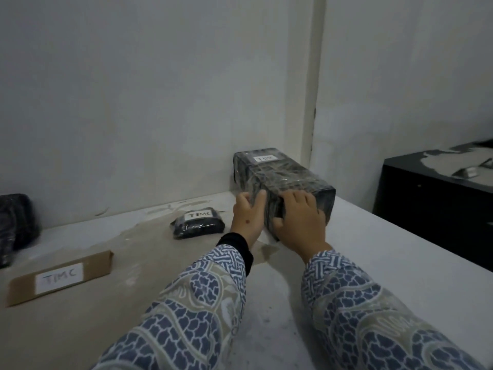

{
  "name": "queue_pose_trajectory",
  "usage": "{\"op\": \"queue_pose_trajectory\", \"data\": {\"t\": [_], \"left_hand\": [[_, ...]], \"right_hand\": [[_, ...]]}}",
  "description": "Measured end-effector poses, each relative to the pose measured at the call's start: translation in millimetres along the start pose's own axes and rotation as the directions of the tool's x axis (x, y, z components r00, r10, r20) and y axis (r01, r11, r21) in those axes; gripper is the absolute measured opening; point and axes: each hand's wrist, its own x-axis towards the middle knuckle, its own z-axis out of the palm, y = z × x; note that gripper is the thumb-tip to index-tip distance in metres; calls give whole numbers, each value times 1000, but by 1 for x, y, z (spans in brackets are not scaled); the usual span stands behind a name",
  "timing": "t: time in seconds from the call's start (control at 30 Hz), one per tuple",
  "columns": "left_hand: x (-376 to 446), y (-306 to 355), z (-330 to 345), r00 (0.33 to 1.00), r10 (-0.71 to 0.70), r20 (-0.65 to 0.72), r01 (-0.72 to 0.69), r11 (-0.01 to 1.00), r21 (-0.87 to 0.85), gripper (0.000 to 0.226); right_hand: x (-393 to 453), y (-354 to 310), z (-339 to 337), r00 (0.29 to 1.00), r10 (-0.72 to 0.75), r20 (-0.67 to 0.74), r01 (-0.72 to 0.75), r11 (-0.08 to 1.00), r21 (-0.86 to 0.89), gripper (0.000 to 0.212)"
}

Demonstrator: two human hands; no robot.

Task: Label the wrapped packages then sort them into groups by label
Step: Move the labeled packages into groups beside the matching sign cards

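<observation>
A large box wrapped in dark shiny plastic (282,173) lies on the white table (386,252) against the back wall, with a white label on its far top. My left hand (246,216) presses its near left side. My right hand (300,218) lies over its near top edge, fingers spread on the wrap. A small black wrapped package (198,222) marked "TIMC" sits just left of my left hand. At the near left lies a flat brown cardboard package (60,276) with a white "TIMC" label.
Another dark wrapped bundle (16,225) rests at the far left edge of the table. A black cabinet (432,206) stands to the right, beyond the table's right edge. The wall corner rises right behind the large box.
</observation>
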Motion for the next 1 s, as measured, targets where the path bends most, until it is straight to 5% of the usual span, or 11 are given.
{"op": "queue_pose_trajectory", "data": {"t": [0.2, 0.33, 0.6, 0.77, 0.87, 1.0], "left_hand": [[4, 20, 26, 990, 4, -138, -23, 991, -131, 83], [-2, 23, 48, 993, 114, -32, -117, 985, -124, 106], [-13, 5, 69, 973, 213, 87, -218, 974, 55, 92], [-30, -1, 67, 954, 263, 142, -278, 956, 97, 92], [-39, -2, 58, 948, 254, 190, -277, 955, 109, 95], [-44, -4, 30, 963, 201, 179, -218, 972, 84, 94]], "right_hand": [[-37, 24, 6, 970, -17, -243, 22, 1000, 20, 46], [-48, 37, 0, 944, -14, -330, 35, 998, 58, 31], [-32, 56, -24, 895, 173, -412, -46, 953, 301, 26], [-13, 71, -38, 935, 310, -172, -214, 880, 425, 70], [-10, 70, -45, 941, 338, 2, -268, 742, 615, 69], [-16, 60, -47, 960, 276, 44, -239, 732, 638, 67]]}}
